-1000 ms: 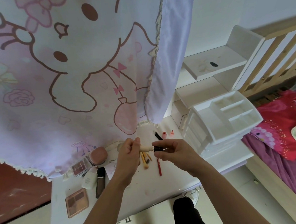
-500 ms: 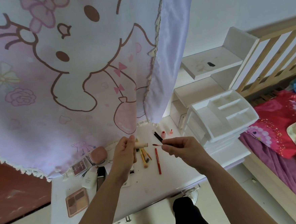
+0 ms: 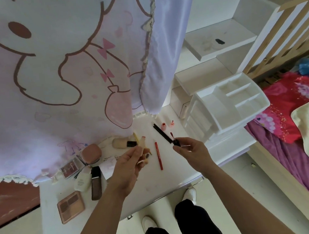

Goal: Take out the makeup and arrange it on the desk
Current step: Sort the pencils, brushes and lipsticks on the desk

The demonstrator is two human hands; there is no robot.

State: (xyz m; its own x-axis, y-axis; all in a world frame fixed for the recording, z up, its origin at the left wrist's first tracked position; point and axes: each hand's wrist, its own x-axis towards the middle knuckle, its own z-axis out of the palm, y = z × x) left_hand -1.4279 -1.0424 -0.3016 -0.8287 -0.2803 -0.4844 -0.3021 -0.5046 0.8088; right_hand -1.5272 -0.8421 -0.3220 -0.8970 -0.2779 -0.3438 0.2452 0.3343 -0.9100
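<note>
Head view: left hand point(image 3: 128, 161) grips a beige tube point(image 3: 143, 142), right hand point(image 3: 191, 151) pinches a black-capped wand point(image 3: 175, 142) above the desk point(image 3: 172, 177).

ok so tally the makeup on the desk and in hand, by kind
Palettes: 2, big palette, small palette
Compact: 1, pink compact
Bottles and tubes: 3, white bottle, brown tube, beige bottle
Tiny pink bottles: 2
Pencils: 2, red pencil, black pencil
Lip gloss: 1, gloss tube in left hand, wand in right hand
Total: 11
Sticks under the left hand: too hidden
</note>
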